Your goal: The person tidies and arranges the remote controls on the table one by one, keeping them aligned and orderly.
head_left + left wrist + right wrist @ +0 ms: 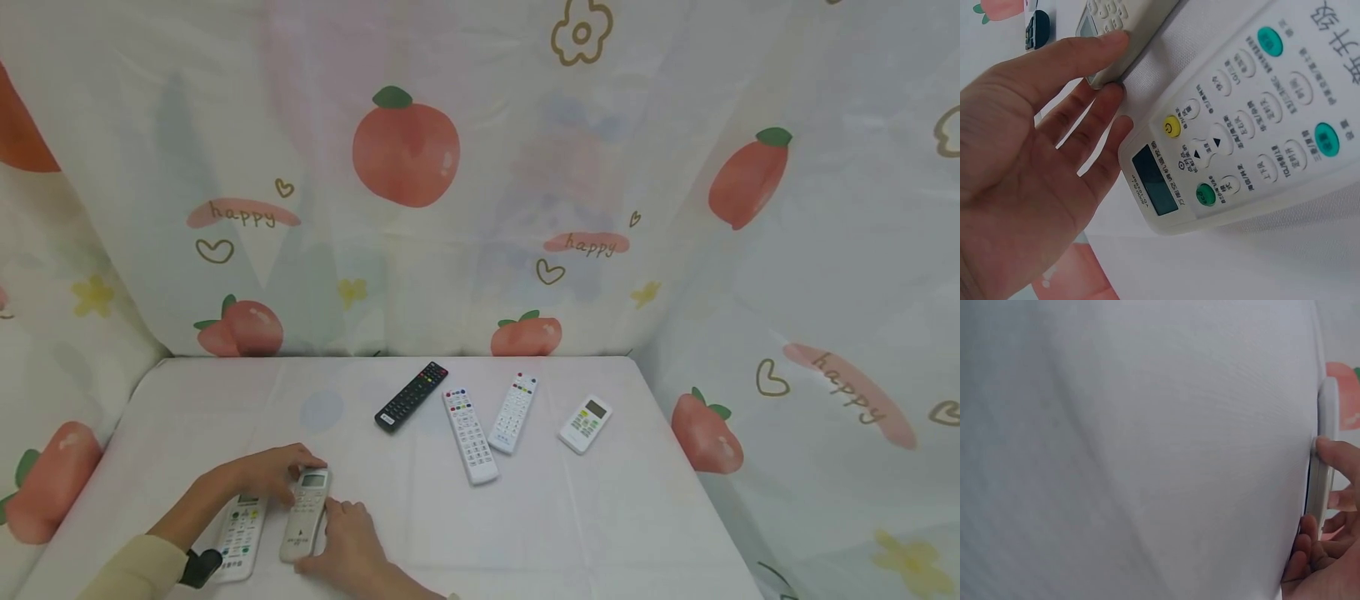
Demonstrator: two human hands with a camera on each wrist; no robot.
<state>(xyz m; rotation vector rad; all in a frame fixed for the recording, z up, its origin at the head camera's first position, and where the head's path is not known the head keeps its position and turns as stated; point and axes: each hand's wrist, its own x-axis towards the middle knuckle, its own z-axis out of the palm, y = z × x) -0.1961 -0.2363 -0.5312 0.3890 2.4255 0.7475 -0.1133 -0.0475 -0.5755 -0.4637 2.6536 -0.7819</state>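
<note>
A beige remote control point(303, 523) with a small screen lies on the table at the near left. My left hand point(273, 473) holds its far end, thumb on one side and fingers at the top edge. With my right hand point(348, 537) I grip its near part, thumb at the bottom end and fingertips along the right side. In the right wrist view, the remote shows edge-on between the right thumb and fingers. A white remote control point(1247, 119) with green and yellow buttons lies just left of it, partly under my left forearm in the head view.
Farther back on the white-covered table point(600, 533) lie a black remote point(411, 397), two white button remotes point(470, 437) and a small white remote with a screen point(585, 425). Fruit-printed cloth walls point(450, 275) stand at the back and both sides.
</note>
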